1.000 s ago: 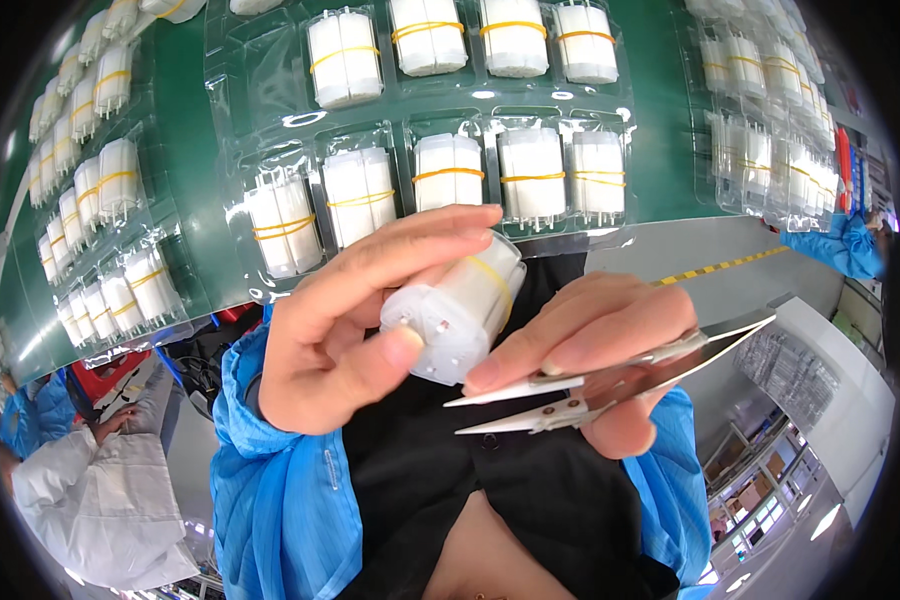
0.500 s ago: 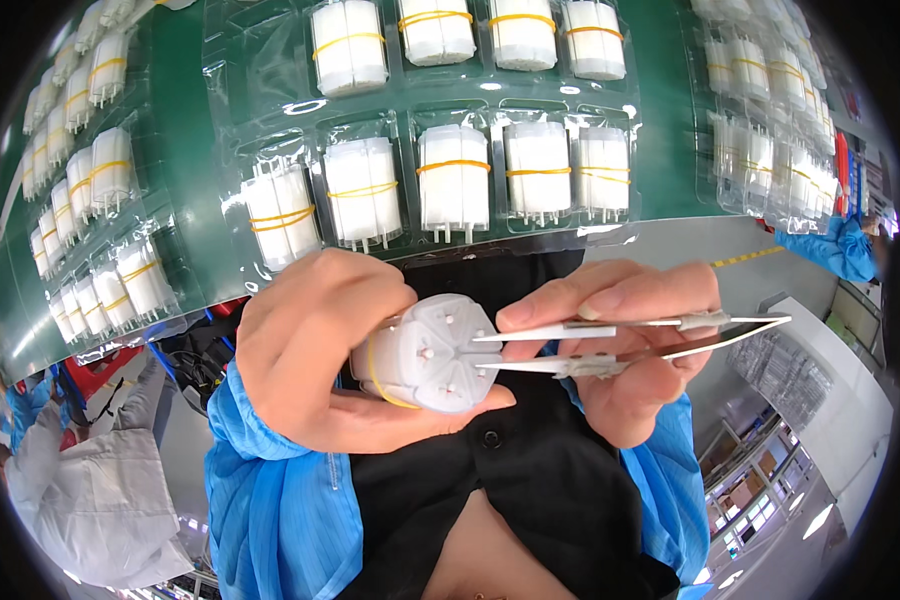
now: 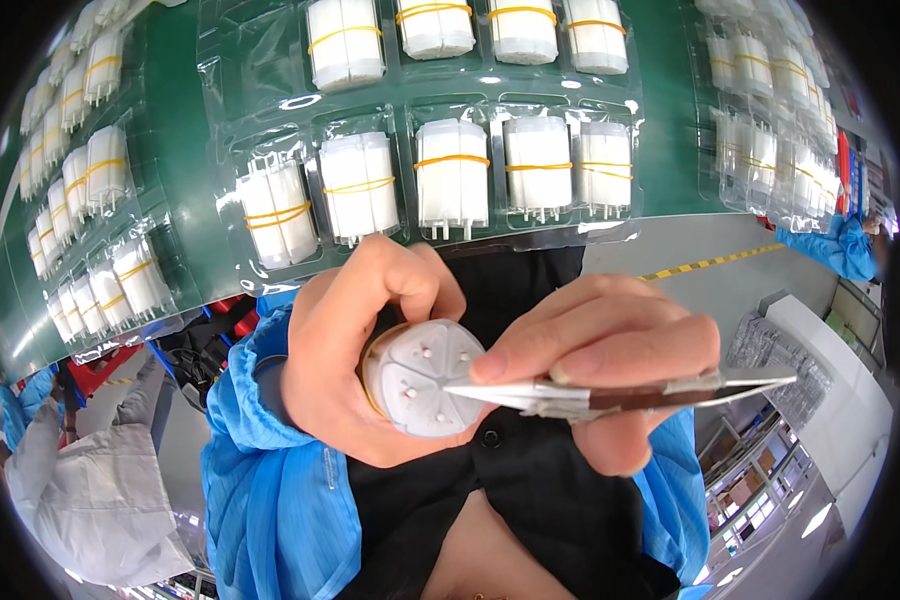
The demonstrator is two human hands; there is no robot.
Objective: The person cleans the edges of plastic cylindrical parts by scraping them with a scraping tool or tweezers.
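1. Largest in our view is the green table, spread across the top.
2. We see the blue jacket on the person; its left sleeve carries a small pale mark, too small for us to tell lettering from stitching.
3. Ahead on the table lies a clear plastic tray; we count five banded bundles in its near row.
4. The right hand pinches a tool between thumb and fingers.
5. The left hand is curled firmly around a white bundle.
6. That tool is a pair of slim tweezers, lying roughly level, tips almost together; we cannot tell whether they touch.
7. The white bundle sits in front of the chest, below the tray, its round end turned toward us, the tweezer tips over it.
8. Smallest are the pins on that end.
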